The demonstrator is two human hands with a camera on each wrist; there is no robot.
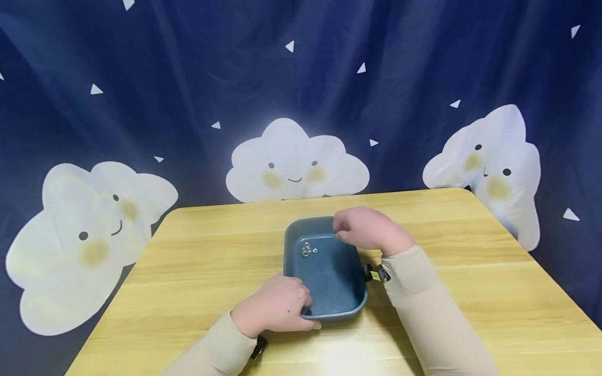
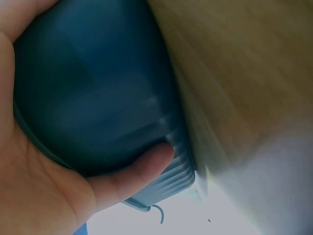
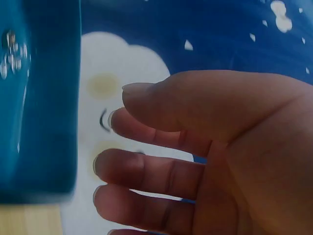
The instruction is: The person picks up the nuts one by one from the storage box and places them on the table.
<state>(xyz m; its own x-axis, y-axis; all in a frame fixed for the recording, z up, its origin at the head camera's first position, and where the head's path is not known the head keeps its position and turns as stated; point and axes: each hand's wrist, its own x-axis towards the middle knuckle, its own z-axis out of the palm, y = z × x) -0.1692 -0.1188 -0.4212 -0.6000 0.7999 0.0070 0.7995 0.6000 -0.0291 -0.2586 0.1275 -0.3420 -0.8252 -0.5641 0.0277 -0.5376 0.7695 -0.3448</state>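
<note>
A blue-teal plastic tray (image 1: 329, 284) with rounded corners sits on the table. Toward its far left end lie several small shiny pieces (image 1: 307, 249), some of them ring-shaped like metal nuts. My left hand (image 1: 277, 305) grips the near left corner, its thumb along the outer wall and its fingers over the rim; the left wrist view shows the ribbed tray side (image 2: 107, 73). At the far right corner my right hand (image 1: 371, 228) hovers with loosely curled fingers. In the right wrist view nothing lies between those fingers (image 3: 122, 169), which are apart from the tray wall.
The wooden table (image 1: 211, 245) extends on every side of the tray. Behind it hangs a dark blue curtain (image 1: 263, 83) with white clouds and small triangles. A small black wrist device (image 1: 376, 272) sits beside the tray's right wall.
</note>
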